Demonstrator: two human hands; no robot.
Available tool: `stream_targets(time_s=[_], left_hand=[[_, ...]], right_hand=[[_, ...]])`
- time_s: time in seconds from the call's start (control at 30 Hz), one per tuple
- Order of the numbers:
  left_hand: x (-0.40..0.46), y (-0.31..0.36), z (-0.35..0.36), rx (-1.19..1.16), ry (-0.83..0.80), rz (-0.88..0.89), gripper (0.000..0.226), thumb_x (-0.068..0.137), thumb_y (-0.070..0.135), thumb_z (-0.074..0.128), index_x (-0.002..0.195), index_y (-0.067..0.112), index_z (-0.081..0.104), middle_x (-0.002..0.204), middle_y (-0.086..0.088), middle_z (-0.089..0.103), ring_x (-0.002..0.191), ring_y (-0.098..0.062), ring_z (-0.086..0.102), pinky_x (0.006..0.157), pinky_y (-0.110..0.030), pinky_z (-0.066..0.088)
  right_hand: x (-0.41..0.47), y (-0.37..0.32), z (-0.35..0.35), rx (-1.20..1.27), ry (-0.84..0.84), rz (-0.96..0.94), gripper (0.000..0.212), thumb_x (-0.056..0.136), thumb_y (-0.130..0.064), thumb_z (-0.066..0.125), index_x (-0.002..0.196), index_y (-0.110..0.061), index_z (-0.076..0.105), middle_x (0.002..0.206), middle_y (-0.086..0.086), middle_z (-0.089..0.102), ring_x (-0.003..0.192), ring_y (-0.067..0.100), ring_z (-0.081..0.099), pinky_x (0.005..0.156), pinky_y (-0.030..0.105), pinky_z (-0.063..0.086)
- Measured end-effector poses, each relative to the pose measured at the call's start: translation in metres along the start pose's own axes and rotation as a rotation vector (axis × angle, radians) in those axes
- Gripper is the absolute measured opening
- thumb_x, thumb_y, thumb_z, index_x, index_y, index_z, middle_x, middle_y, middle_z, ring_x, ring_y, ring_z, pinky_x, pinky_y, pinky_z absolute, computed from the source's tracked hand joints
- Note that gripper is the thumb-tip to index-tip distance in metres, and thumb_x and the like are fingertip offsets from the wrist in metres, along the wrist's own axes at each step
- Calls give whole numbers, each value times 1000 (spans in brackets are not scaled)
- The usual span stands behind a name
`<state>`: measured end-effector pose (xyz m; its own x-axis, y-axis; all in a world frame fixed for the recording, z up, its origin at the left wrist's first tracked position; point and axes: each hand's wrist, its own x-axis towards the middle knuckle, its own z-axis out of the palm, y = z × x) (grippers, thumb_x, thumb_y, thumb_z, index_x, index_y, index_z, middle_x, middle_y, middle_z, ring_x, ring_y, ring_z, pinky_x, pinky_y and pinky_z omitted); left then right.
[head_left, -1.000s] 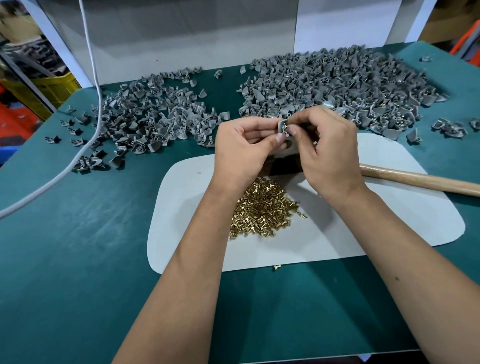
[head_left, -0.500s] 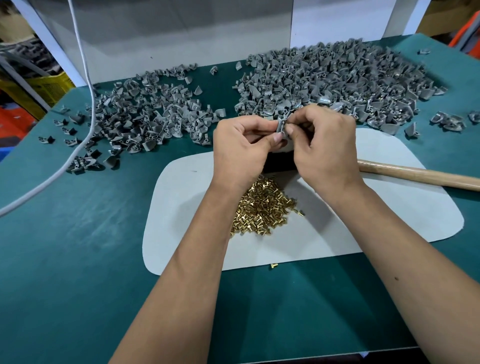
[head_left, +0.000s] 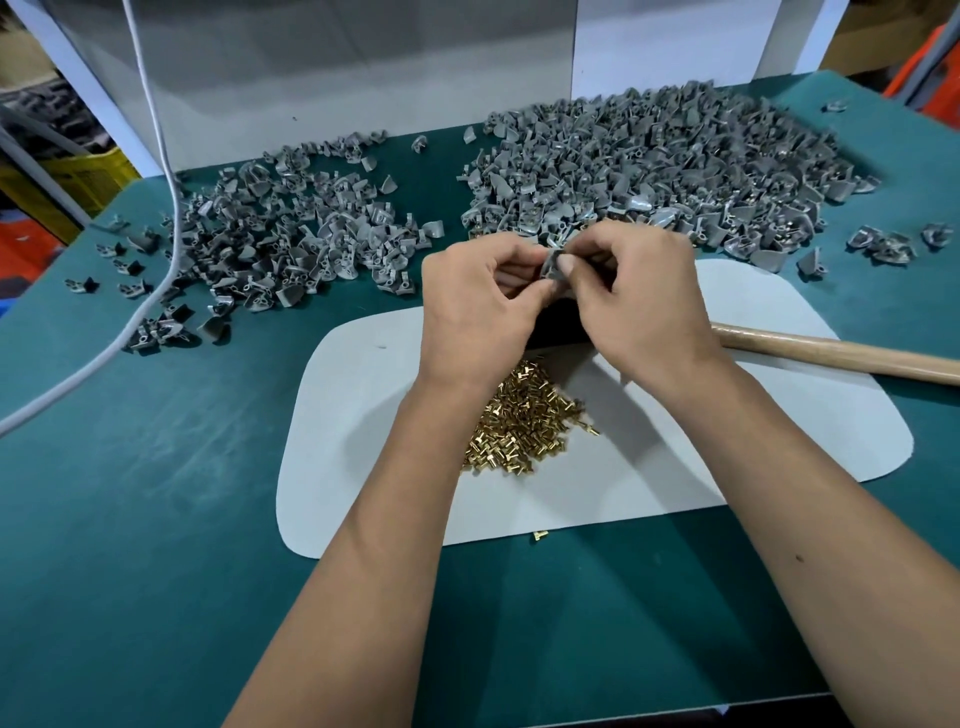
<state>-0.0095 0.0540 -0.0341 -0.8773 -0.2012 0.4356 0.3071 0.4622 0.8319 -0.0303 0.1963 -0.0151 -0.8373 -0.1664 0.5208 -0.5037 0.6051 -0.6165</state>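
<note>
My left hand (head_left: 480, 306) and my right hand (head_left: 641, 301) meet above the white mat (head_left: 363, 415), both pinching one small grey plastic part (head_left: 553, 266) between thumbs and fingertips. Whether a brass piece sits in the part is hidden by my fingers. Below my wrists lies a heap of small brass rivets (head_left: 524, 421) on the mat. One stray rivet (head_left: 540, 535) lies just off the mat's front edge.
Two piles of grey plastic parts lie at the back, a left pile (head_left: 280, 234) and a bigger right pile (head_left: 649, 171). A wooden handle (head_left: 841, 356) crosses the mat's right side. A white cable (head_left: 166, 218) hangs over the green table (head_left: 130, 519) at left.
Both hands stay together on the grey part, with only slight finger movement. The view has shifted a little.
</note>
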Motion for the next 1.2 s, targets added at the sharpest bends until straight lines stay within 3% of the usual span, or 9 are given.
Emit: stream_targets(time_s=[0.23,0.37,0.43,0.6,0.77,0.83,0.97,1.07,1.2], left_hand=[[2,-1,-4,107,65,14,36,93,8,72,128,16,68,97,0,75,86,-11,74,86,-35,62],[1,2,-5,152,17,38,14,97,9,64,104,20,66,92,7,73,89,-7,71,85,-35,59],[2,1,-5,272,-16,52,8,98,14,65,99,20,71,98,5,72,100,-13,66,92,-35,54],[2,-3,-6,378,-68,66,5,94,16,71,95,17,76,111,6,72,120,-23,51,102,-25,33],[3,-4,-9,301,-64,16,14,87,17,79,99,25,76,113,11,70,122,-17,47,97,-9,29],[3,-5,-9,266,-51,-7,18,85,15,81,96,27,75,114,11,69,122,-15,47,95,-4,27],[3,-5,-7,233,-52,-20,22,83,11,82,84,30,71,111,12,68,125,-18,48,104,-19,31],[4,-7,-6,250,-58,-35,15,85,12,81,86,25,74,107,14,66,128,-20,46,104,-14,28],[5,-11,-6,247,-89,-73,14,88,16,77,86,29,72,107,14,64,134,-18,41,109,-17,25]], right_hand=[[19,29,-47,-268,-253,140,2,93,-21,70,92,-21,72,85,0,69,84,22,65,77,26,47],[19,47,-71,-558,-608,267,19,86,-34,77,85,-17,69,87,6,72,82,27,64,70,32,49],[16,47,-72,-547,-653,257,20,85,-38,78,81,-21,68,84,4,70,80,25,63,68,31,47],[14,45,-69,-569,-655,187,22,95,-27,69,80,-12,67,82,11,69,77,28,62,64,36,49],[25,36,-74,-338,-421,210,23,104,-23,53,84,-14,61,84,11,68,78,32,62,72,43,53],[27,27,-72,-266,-331,165,30,105,-24,50,78,-13,59,73,12,64,66,30,58,61,38,45],[22,6,-57,-214,-347,89,33,106,-25,48,76,-15,58,67,5,59,57,21,52,50,32,32],[18,-2,-48,-259,-404,38,31,107,-25,45,79,-17,55,75,5,61,62,17,52,53,32,33],[22,-12,-54,-183,-196,-66,23,107,-25,45,87,-22,55,77,6,64,62,22,57,57,36,41]])
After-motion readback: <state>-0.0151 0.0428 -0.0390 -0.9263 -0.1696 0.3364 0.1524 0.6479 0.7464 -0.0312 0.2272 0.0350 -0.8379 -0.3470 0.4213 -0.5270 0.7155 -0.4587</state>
